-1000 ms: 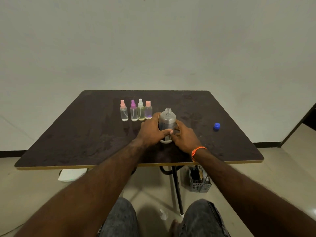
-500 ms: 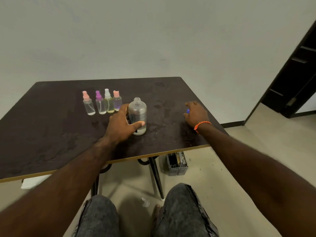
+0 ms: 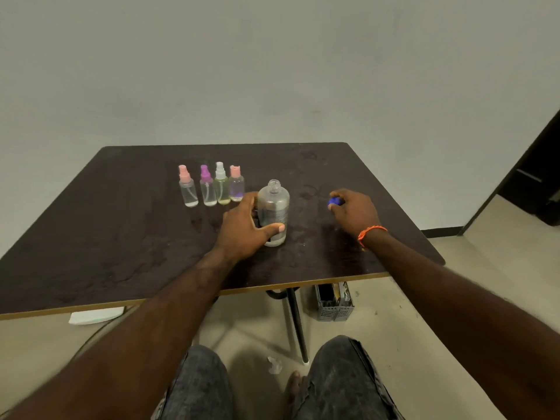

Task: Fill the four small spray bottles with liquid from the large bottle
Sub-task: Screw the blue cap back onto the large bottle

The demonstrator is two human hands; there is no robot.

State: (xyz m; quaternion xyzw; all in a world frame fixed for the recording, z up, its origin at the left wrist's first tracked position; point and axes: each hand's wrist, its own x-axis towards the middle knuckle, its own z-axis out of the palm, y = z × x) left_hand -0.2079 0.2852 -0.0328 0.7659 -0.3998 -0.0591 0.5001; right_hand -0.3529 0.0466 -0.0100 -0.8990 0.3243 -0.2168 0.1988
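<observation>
— What carries everything?

— A dark, matte worktop (image 3: 121, 237) with a pale edge strip and rounded far corners, its surface mottled with faint stains.

— And the biggest thing on it?

— The large bottle (image 3: 274, 207), clear plastic, round-shouldered, uncapped with a threaded neck. It stands upright near the middle, somewhat closer to the near edge. Only a little liquid shows at its base.

— Who holds it?

— The left hand (image 3: 245, 231) wraps its lower half, thumb across the front, fingers curled behind.

— The other hand?

— The right hand (image 3: 353, 212) sits toward the right edge, fingers pinched around a small blue cap (image 3: 333, 202). An orange band (image 3: 370, 233) circles that wrist.

— The small ones?

— Four small spray bottles (image 3: 212, 186) stand in a tight row toward the far edge, left of the large bottle: clear slim cylinders with pink, purple, white and pink pump tops.
</observation>
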